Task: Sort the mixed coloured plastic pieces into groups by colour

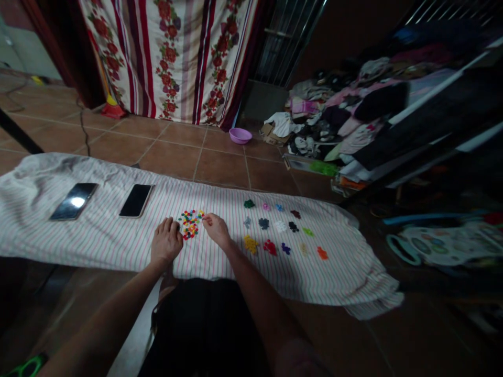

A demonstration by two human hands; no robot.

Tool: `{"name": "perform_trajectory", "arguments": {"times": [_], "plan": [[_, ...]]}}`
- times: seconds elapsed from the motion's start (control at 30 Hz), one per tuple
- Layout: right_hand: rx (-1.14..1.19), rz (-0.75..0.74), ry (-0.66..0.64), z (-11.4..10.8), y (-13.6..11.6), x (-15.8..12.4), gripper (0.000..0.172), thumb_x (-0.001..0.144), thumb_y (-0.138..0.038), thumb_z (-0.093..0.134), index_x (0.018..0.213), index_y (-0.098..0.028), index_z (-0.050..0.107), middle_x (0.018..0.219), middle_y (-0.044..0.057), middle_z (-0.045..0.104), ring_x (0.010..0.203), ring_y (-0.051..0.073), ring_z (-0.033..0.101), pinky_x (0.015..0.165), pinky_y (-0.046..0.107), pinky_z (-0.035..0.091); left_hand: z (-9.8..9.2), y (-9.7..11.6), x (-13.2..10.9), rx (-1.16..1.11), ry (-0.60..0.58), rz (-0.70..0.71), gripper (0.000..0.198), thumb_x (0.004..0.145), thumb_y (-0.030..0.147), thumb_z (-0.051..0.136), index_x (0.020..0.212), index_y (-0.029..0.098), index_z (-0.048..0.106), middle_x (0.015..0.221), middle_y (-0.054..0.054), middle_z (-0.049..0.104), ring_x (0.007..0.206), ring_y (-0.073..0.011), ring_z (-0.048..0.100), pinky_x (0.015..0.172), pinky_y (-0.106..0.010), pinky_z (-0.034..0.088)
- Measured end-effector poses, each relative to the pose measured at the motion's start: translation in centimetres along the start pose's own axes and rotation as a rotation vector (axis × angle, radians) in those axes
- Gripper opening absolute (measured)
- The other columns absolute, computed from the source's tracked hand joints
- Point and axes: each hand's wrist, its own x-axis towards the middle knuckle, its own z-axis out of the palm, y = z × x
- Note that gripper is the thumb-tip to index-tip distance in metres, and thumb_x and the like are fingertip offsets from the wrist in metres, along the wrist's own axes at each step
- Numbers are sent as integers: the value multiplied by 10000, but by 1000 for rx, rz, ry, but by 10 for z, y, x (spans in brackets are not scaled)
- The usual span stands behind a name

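A mixed heap of small coloured pieces [190,226], perhaps beads or buttons, lies on the striped cloth between my hands. My left hand [167,241] rests palm down at the heap's left edge, fingers stretched out and holding nothing visible. At the right edge, my right hand [216,229] has thumb and fingertips pinched together; whatever is between them is too small to make out. Farther right are several single-colour piles, among them yellow pieces [250,244], red pieces [270,247], dark green pieces [249,203], white pieces [280,226] and orange pieces [323,253].
Two phone-like devices lie on the cloth [212,264] to the left: a larger one [74,201] with a light reflection and a smaller phone [136,200]. A purple basin [240,136] stands on the tiled floor beyond. Heaped clothes [338,110] fill the right back.
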Motion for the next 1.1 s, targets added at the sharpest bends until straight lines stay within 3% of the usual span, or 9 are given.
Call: {"name": "perform_trajectory", "arguments": {"times": [0.2,0.53,0.83,1.0,1.1], "plan": [[34,20,34,-20,14,-14,140,860,-231,564,891,-269,695,900,-24,729,866,142,669,811,239,505,-1,-1,-1,18,-4,7,315,886,228,412,1119,122,597,1334,-185,555,1301,-327,470,1029,-459,410],[130,59,227,-56,58,-31,143,782,-211,553,882,-240,651,841,-9,702,776,149,671,770,292,537,0,-3,-2,22,18,39,318,897,238,393,1105,110,597,1298,-194,573,1260,-330,502,1017,-473,424],[114,145,529,-138,119,-59,276,745,-343,495,890,-200,682,787,43,709,699,173,647,697,286,533,-2,-2,-2,42,21,41,294,892,229,399,1096,137,590,1294,-174,571,1224,-310,527,990,-454,440],[-39,308,603,-185,158,-73,290,711,-327,499,845,-202,724,714,40,712,688,186,641,708,287,514,-2,-2,-1,49,9,43,289,889,222,404,1085,134,597,1294,-185,571,1237,-315,513,991,-464,441],[-127,344,625,-206,174,-78,320,732,-335,490,872,-194,741,787,56,735,770,205,656,768,307,508,-2,-2,-1,54,12,49,291,889,218,402,1089,130,593,1292,-184,573,1242,-312,512,998,-458,439]]}}
